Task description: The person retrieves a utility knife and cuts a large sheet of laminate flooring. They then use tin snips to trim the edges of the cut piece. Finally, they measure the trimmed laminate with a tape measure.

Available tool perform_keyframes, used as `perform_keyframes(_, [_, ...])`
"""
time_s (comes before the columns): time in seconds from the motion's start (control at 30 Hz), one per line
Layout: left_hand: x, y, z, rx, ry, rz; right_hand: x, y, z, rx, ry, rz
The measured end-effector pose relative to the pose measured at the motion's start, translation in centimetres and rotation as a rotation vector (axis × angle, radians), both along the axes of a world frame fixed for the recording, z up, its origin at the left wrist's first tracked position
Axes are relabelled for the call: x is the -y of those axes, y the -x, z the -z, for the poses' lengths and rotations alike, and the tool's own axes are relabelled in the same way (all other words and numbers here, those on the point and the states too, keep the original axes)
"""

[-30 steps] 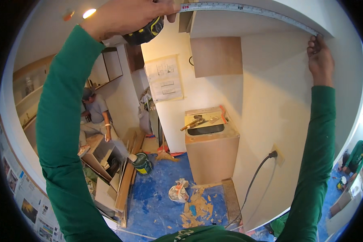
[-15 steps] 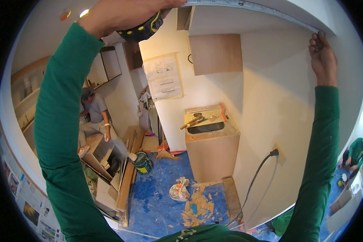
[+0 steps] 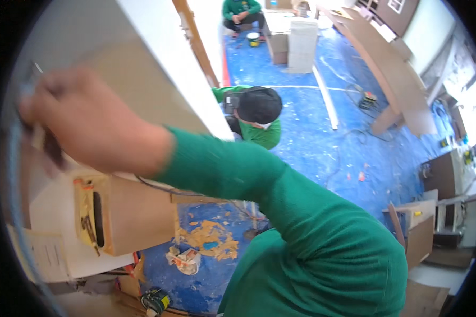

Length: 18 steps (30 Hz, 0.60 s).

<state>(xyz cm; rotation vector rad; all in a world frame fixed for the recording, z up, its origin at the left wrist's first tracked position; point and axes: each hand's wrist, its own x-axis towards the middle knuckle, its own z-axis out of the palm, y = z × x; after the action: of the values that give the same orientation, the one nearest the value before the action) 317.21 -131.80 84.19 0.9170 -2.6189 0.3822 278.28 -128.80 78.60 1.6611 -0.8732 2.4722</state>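
My right hand is raised at the upper left, its green-sleeved arm stretching across the view. Motion blurs it, but the fingers are curled in a pinch around the end of a tape measure's blade. That blade runs down the left rim as a thin, pale, bowed strip. My left hand and the tape measure's case are out of view. Below my right hand stands a wooden cabinet, with a hammer lying on its top beside a dark cutout.
A co-worker in a black cap is close by, behind the white wall edge; another person sits farther off. Blue sheeting covers the floor, with wood scraps, a white bag, a bucket and long boards.
My view has swung to the right and tilted, bringing a co-worker and the room beyond into sight. My left hand and the tape case have left the picture; the blade now lies along the left rim.
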Motion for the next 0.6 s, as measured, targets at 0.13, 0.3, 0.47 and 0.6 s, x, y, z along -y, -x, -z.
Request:
perform_keyframes(0.13, [-2.1,9.6,16.4,0.225,-0.900,0.195,-22.5,5.8,15.5,0.536,-0.518,-0.161])
perform_keyframes(0.3, [-10.4,14.6,25.8,0.444,-1.419,-0.007,-40.8,9.9,26.6,0.828,-0.559,-0.113])
perform_keyframes(0.47, [-20.1,28.9,39.6,0.424,-1.445,0.146,-57.8,14.2,39.0,1.038,-1.331,0.094])
perform_keyframes(0.6, [-30.3,42.7,46.1,0.310,-1.414,0.219,-72.0,13.4,51.7,0.630,-2.156,0.503])
